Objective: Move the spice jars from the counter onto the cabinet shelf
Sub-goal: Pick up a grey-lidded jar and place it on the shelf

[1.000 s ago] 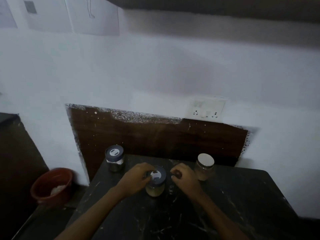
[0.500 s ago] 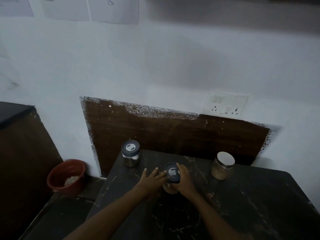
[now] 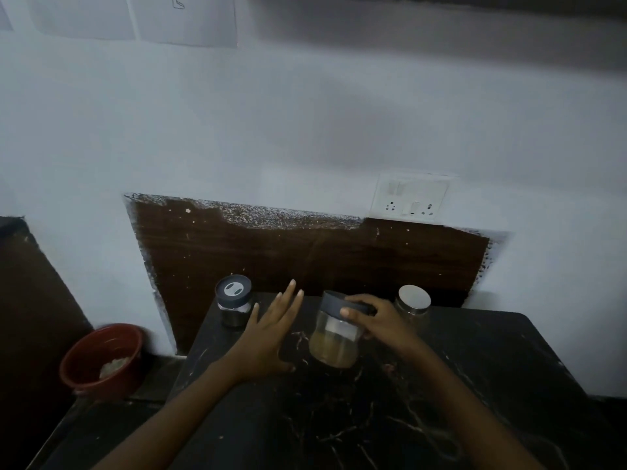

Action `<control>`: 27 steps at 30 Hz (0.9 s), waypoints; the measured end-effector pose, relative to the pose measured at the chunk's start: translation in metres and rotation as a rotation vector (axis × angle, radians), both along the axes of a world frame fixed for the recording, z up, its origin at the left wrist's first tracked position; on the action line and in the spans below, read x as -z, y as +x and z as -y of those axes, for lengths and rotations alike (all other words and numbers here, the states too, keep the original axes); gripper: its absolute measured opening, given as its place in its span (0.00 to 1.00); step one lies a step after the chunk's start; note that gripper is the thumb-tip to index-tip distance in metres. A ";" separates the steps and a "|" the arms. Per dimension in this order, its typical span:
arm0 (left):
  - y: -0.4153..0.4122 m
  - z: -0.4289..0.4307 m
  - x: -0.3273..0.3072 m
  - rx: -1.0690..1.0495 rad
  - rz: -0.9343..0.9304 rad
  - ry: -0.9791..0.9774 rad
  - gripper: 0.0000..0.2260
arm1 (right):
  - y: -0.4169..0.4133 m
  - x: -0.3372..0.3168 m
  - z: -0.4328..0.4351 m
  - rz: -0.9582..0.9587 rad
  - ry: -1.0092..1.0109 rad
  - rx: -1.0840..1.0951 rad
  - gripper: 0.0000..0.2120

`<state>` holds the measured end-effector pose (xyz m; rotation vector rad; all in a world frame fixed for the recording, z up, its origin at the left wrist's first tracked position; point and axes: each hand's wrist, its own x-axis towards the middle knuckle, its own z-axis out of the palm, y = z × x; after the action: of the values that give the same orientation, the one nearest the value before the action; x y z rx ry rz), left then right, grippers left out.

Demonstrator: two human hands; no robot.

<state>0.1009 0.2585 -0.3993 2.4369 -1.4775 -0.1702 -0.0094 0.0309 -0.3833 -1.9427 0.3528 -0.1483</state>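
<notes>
A clear jar with a dark lid and yellowish powder [image 3: 334, 337] is lifted a little above the black marble counter [image 3: 390, 418], tilted. My right hand [image 3: 380, 320] grips it around the lid. My left hand [image 3: 271, 337] hovers flat and open just left of it, fingers spread, touching nothing. A second dark-lidded jar [image 3: 233, 300] stands at the counter's back left. A jar with a silver lid [image 3: 413, 305] stands at the back right, partly behind my right hand. No cabinet shelf shows clearly; only a dark underside at the top edge.
A dark wooden panel [image 3: 305, 259] backs the counter. A white socket plate [image 3: 412, 200] is on the wall above it. A red bucket [image 3: 101, 361] sits on the floor to the left, beside a dark cabinet side [image 3: 30, 317].
My right hand has taken the middle jar by its lid and raised it off the counter. My left hand has let go and opened beside it.
</notes>
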 end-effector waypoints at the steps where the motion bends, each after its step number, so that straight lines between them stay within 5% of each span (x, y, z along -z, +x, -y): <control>1: -0.004 0.001 -0.005 0.015 -0.014 -0.045 0.57 | -0.007 -0.012 0.001 -0.005 0.003 -0.023 0.21; 7: -0.050 0.026 -0.036 0.146 -0.055 -0.221 0.60 | -0.042 -0.062 0.004 0.008 -0.037 -0.136 0.10; 12: -0.088 0.038 -0.053 0.235 -0.234 -0.367 0.60 | -0.068 -0.076 0.014 -0.014 -0.007 -0.181 0.14; 20: -0.117 0.053 -0.052 0.185 -0.236 -0.373 0.56 | -0.108 -0.065 0.028 -0.024 0.124 -0.180 0.20; 23: -0.117 0.060 -0.053 0.150 -0.278 -0.376 0.56 | -0.127 -0.059 0.041 -0.059 0.158 -0.326 0.39; 27: -0.121 0.068 -0.053 0.141 -0.285 -0.359 0.56 | -0.139 -0.054 0.045 -0.106 -0.125 -0.424 0.61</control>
<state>-0.0198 0.1910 -0.3460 1.9391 -1.4115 -0.2463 -0.1486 -0.0145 -0.3293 -2.1090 -0.0050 0.2143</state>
